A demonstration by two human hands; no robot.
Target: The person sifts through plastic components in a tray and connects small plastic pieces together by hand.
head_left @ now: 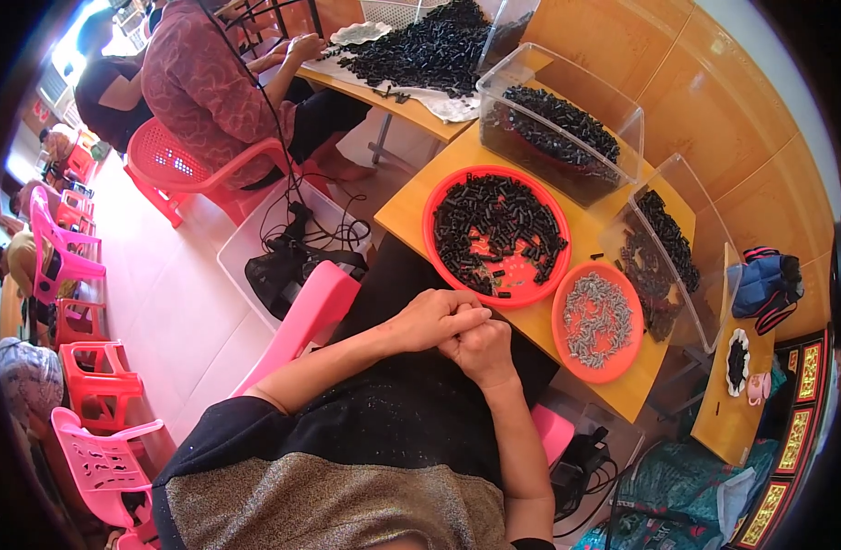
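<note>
My left hand (437, 318) and my right hand (481, 352) are pressed together over my lap, just short of the table's near edge. Both are closed, with the left fingers and thumb lying against the curled right hand. Whatever may be between the fingers is hidden. Closest to them is a red round tray (433, 246) of short black cylindrical pieces (475, 211), with some of its bottom bare. To its right, a smaller orange-red tray (633, 353) holds many small silvery-grey pieces (596, 316).
Clear plastic bins (507, 156) of black pieces stand behind and right on the yellow table (406, 206). A co-worker in a patterned red shirt (200, 82) sits at the far table beside a black heap (429, 50). Left of me, a white bin (246, 247) holds cables and a black bag.
</note>
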